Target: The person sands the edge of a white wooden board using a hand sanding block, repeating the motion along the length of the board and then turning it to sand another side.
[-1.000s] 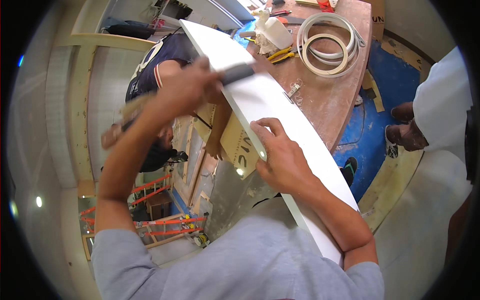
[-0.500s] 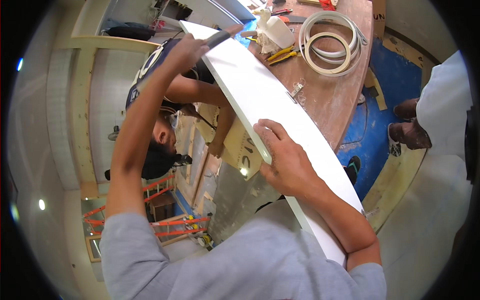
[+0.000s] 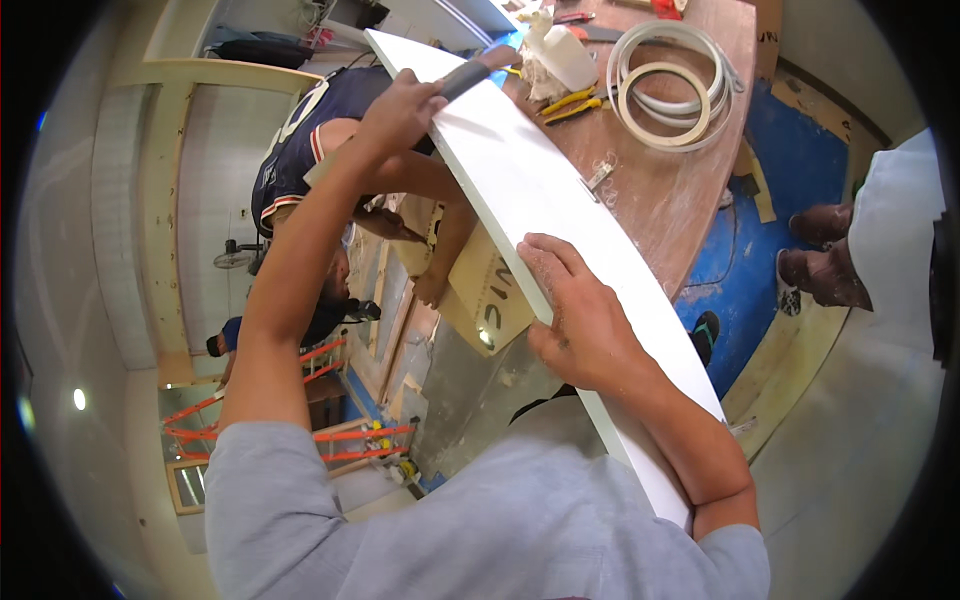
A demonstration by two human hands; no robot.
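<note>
A long white board (image 3: 515, 165) slants from the upper left down to my right side, under my right forearm. My left hand (image 3: 398, 118) is closed around a dark, flat bar-like tool (image 3: 468, 77) with a reddish-brown end, held against the board's far part. What kind of tool it is, I cannot make out for sure. Lower down, my right hand (image 3: 583, 325) grips the board's left edge, fingers on the white face and thumb at the side. Pale dust clings to those fingers. A small metal fitting (image 3: 600, 176) lies beside the board's right edge.
The brown worktable (image 3: 660, 215) carries coiled white edging (image 3: 725, 85), a tape-like ring (image 3: 625, 105), yellow-handled pliers (image 3: 570, 105) and a white bottle (image 3: 565, 60). A co-worker (image 3: 335, 150) bends close on the left. An orange ladder (image 3: 365, 455) stands behind. Another person's legs (image 3: 830, 260) are at right.
My left hand and the tool have shifted a little right and down relative to the board. My right hand keeps its grip. The co-worker's head has moved, and another person shows near the ladder.
</note>
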